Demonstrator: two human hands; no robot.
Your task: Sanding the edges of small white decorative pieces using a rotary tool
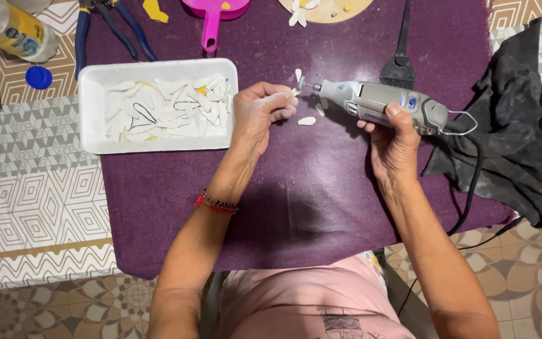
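Observation:
My left hand [260, 112] pinches a small white petal-shaped piece [288, 94] between thumb and fingers, just right of the white foam tray [92, 113]. My right hand [395, 139] grips a grey corded rotary tool [381, 103], held level with its tip pointing left, right at the held piece. Two or three loose white petal pieces, one of them [306, 120], lie on the purple cloth [308, 194] beneath the tool's tip. The tray holds several white petal pieces.
A black brush [399, 63], a pink handled scoop [211, 19] and a round wooden board [327, 9] lie at the cloth's far edge. Blue-handled pliers [105, 28], a blue cap [38, 77] and a bottle [14, 28] sit far left. A dark rag [522, 138] lies at right.

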